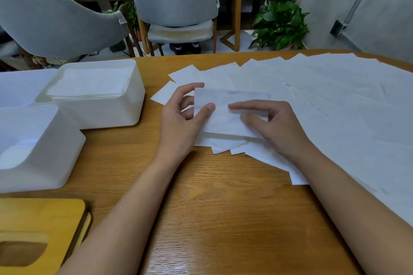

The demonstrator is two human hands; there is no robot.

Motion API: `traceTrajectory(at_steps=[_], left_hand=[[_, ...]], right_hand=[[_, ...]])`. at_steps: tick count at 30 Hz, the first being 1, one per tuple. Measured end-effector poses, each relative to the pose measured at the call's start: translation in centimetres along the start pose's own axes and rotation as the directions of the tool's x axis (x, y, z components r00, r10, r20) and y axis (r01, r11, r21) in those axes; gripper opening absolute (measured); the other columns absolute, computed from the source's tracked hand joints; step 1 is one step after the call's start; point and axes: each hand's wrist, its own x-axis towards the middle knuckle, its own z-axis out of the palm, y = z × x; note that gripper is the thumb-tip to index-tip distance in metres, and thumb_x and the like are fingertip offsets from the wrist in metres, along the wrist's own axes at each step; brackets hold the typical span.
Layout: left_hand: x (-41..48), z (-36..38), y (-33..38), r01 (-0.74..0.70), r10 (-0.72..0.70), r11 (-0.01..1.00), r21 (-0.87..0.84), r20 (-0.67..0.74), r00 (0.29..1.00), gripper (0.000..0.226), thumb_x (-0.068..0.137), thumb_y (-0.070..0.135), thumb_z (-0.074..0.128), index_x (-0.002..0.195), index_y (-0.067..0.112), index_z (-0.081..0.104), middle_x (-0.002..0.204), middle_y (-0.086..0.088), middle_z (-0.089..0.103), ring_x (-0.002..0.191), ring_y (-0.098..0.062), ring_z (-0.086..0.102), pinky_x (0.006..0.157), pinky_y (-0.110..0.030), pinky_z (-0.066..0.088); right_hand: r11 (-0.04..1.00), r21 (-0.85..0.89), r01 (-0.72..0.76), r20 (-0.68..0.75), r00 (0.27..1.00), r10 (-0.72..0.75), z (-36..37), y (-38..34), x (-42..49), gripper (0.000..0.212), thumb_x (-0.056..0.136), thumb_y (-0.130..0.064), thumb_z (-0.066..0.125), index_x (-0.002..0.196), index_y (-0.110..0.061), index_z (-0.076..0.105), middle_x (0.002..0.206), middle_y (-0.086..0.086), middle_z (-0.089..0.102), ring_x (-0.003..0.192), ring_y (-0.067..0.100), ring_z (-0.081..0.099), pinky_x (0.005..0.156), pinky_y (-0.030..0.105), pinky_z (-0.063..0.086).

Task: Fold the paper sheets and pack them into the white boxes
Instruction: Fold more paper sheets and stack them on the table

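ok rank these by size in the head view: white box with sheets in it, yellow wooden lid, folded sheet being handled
1. white box
2. wooden lid, cut off by the frame edge and nearer the camera, so its place is unsure
3. folded sheet, clearly smallest

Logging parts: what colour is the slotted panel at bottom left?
Slotted panel: yellowish wood tone, head view.

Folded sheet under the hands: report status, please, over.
Left hand pinches folded sheet at its left edge. Right hand presses it flat on loose sheets. Far white box holds a stack; path clear.
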Motion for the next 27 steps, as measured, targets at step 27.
traceTrajectory(at_steps=[27], left_hand=[[-1.4,-0.7,-0.3,-0.346,0.293,0.844,0.411,0.188,0.937,0.013,0.086,0.012,0.064,0.093,0.016,0.074,0.092,0.009,0.075,0.092,-0.016,0.07,0.082,-0.04,0.053]], right_hand=[[0.992,-0.122,0.008,-0.173,0.984,-0.029,-0.7,0.5,0.0,0.024,0.101,-0.02,0.067,0.123,-0.024,0.077,0.126,-0.018,0.073,0.095,-0.017,0.063,0.085,0.009,0.047]])
